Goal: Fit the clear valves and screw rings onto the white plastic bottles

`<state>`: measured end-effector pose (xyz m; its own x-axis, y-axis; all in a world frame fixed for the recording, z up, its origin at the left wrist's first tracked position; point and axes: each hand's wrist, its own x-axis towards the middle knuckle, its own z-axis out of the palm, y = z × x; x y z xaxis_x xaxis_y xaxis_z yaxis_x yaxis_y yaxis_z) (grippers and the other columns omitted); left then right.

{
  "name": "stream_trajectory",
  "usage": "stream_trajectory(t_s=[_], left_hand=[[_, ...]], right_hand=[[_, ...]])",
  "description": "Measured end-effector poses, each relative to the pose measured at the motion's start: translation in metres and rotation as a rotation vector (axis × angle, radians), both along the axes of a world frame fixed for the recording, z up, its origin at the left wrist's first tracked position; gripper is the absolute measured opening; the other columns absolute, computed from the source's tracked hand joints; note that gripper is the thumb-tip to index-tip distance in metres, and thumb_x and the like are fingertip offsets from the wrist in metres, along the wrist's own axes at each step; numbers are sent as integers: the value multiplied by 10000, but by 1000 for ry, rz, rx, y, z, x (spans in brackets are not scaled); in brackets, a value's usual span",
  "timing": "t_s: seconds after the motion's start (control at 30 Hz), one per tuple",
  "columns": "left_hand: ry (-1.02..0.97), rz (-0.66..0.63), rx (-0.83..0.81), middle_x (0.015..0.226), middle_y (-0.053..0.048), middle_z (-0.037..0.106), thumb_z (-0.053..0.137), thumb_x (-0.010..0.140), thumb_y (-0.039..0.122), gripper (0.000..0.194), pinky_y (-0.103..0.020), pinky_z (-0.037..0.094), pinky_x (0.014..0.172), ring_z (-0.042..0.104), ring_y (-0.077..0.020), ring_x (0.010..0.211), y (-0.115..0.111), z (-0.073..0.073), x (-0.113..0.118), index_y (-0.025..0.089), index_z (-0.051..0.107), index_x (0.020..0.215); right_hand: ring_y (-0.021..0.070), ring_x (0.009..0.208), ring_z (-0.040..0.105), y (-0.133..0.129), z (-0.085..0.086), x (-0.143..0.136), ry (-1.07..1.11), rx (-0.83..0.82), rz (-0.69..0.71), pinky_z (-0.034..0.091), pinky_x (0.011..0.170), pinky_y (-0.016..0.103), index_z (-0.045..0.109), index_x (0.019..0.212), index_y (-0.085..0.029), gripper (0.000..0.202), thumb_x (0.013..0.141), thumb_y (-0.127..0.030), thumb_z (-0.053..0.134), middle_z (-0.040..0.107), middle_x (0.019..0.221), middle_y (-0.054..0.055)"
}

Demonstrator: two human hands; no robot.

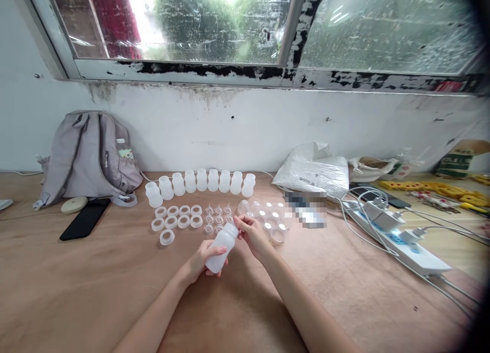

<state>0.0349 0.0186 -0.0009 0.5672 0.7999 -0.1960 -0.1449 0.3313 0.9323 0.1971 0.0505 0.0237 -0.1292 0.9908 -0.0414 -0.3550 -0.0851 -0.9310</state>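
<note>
Tilted in my left hand (pixel 209 261) is a frosted white baby bottle (pixel 222 248), its neck pointing up and to the right. The fingers wrap round its lower body. My right hand (pixel 250 233) is closed, with thumb and fingertips pinched at the rim of the bottle's neck. Just beyond the bottle, several clear silicone teats (pixel 218 220) sit in rows. Left of them lie white screw rings (pixel 184 221), one set apart at the front (pixel 167 237). Clear round caps (pixel 278 235) stand behind and beside my right hand, which partly hides them. Similar frosted bottles (pixel 201 180) form a curved row at the back.
A grey backpack (pixel 86 156), a black phone (pixel 84 219) and a round cream case (pixel 74 205) are on the left. White plastic packages (pixel 314 171) lean by the wall. On the right, a power strip (pixel 406 245) trails white cables near yellow items (pixel 440 192).
</note>
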Motion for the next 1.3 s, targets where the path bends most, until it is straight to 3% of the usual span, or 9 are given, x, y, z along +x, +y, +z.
stream_trajectory(t_s=[0.5,0.97,1.3], left_hand=[[-74,-60,-62,634,-31,549,485,738,361,304,-154,179,281,512,-91,392,-2,8,-5,102,528,890],[-56,-54,-59,649,-36,549,484,738,372,320,-160,191,287,511,-91,401,-2,9,-6,102,530,903],[-48,-60,-57,644,-32,547,492,734,374,320,-152,201,283,510,-90,404,-2,11,-5,104,525,900]], right_hand=[[94,569,430,1,4,5,96,54,57,319,525,236,637,635,-170,148,606,-301,700,544,634,1],[120,648,476,2,2,9,83,77,105,352,632,274,678,756,-198,155,635,-295,681,589,692,12],[110,651,481,4,1,9,102,65,66,360,650,268,675,818,-209,197,626,-253,678,579,685,0]])
